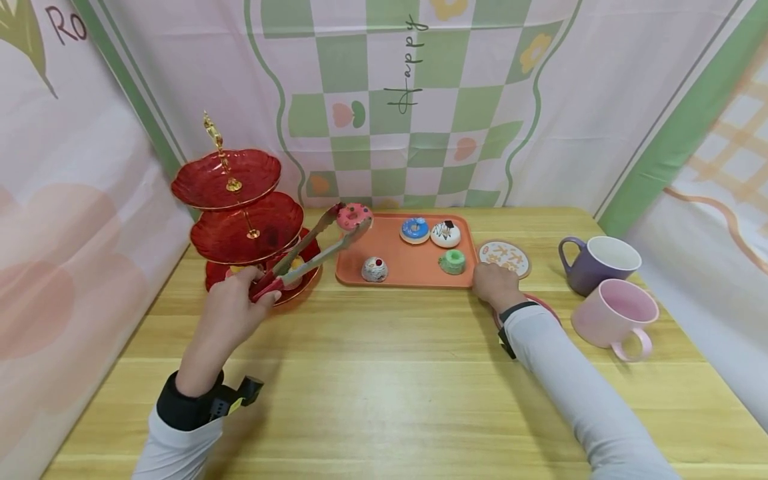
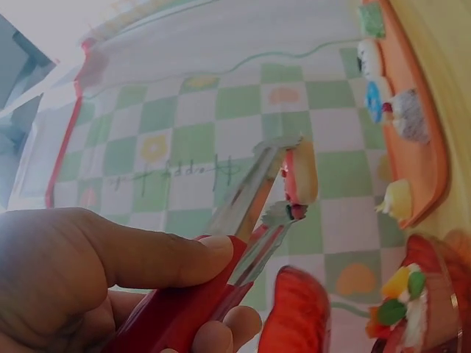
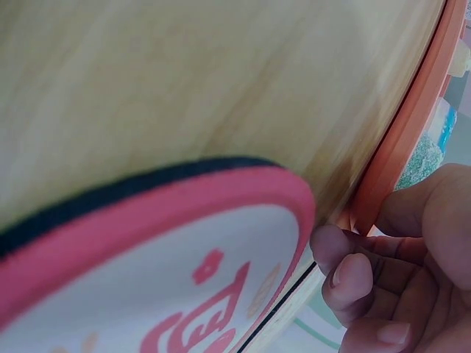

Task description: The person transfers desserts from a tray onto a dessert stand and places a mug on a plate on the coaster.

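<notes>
— On the wooden bench (image 1: 384,373), what's moved off the flat orange tray (image 1: 360,273)?

— One pink-iced doughnut (image 1: 354,215), pinched above the tray's left edge in red-handled metal tongs (image 1: 300,257) that the left hand (image 1: 231,313) grips; four cakes remain. The right hand (image 1: 495,283), fingers curled, steadies the tray's right edge.

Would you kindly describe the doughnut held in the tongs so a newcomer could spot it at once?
Start at the red three-tier stand on the table's left, beside the orange rectangular tray. The left hand grips red-handled metal tongs reaching over the tray's near-left corner. The pink-frosted doughnut sits pinched at their tips, the only pastry lifted off the tray.
</notes>
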`<state>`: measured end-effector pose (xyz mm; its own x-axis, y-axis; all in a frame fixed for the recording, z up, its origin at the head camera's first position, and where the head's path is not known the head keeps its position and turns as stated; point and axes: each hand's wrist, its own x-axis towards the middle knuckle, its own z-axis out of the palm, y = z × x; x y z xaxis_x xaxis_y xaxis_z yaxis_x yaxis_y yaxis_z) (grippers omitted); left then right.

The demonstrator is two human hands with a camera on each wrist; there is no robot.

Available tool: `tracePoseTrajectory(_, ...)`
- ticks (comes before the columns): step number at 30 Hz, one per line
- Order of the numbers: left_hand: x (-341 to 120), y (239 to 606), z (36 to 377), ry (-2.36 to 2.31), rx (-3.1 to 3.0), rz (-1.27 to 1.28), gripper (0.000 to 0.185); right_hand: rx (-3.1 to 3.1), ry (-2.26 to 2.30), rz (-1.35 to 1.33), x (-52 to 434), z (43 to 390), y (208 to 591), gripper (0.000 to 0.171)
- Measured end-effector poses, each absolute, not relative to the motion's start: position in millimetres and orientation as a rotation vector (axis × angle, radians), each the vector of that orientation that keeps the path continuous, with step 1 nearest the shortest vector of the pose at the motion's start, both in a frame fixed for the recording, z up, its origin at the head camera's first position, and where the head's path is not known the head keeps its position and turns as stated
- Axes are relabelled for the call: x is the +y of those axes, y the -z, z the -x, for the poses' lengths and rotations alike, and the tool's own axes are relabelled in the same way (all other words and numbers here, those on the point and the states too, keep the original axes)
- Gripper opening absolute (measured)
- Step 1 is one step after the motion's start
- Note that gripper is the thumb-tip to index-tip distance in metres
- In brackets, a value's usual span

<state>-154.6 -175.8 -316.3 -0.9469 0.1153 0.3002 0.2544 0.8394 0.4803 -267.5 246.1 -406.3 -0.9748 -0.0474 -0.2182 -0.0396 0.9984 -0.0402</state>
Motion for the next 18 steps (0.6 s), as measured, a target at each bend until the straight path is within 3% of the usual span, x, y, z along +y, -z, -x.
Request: tracePoseTrajectory(18,-203.6,302.1,148.6,0.798,-2.724,0.080,0.035,2.934,0.066,0.068,247.4,268.7,407.0,0.015)
